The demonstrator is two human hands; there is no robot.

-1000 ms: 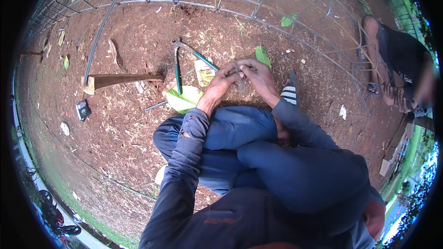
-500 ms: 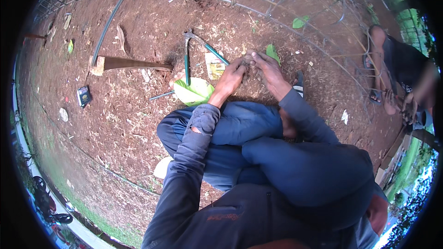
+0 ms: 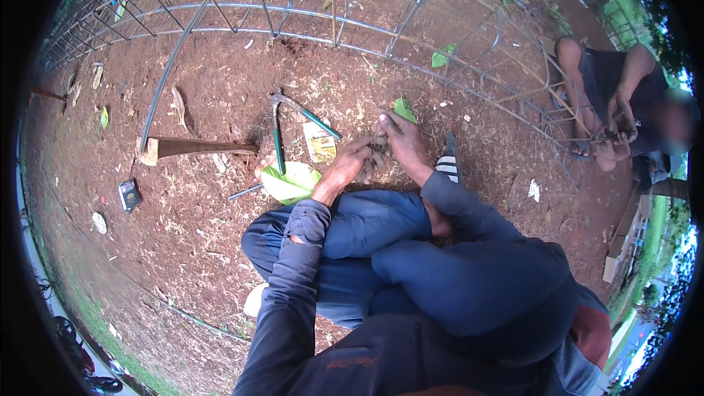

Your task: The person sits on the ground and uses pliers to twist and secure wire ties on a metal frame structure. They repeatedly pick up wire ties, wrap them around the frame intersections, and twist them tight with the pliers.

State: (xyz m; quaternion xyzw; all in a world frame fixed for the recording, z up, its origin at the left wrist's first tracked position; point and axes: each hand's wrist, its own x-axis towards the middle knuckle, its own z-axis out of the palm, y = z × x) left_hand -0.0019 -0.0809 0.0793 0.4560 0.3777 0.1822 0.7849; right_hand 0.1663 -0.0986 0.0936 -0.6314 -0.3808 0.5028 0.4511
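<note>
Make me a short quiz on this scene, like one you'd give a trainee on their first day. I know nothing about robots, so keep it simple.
1. True or false: the green-handled pincers lie on the ground with their handles spread apart.
2. Which of these is farthest left in the picture? a) the large pale-green leaf b) the wooden piece c) the yellow packet
3. Which of the person's hands is higher in the picture, the left hand or the right hand?

Key: 1. True. 2. b. 3. The right hand.
</note>
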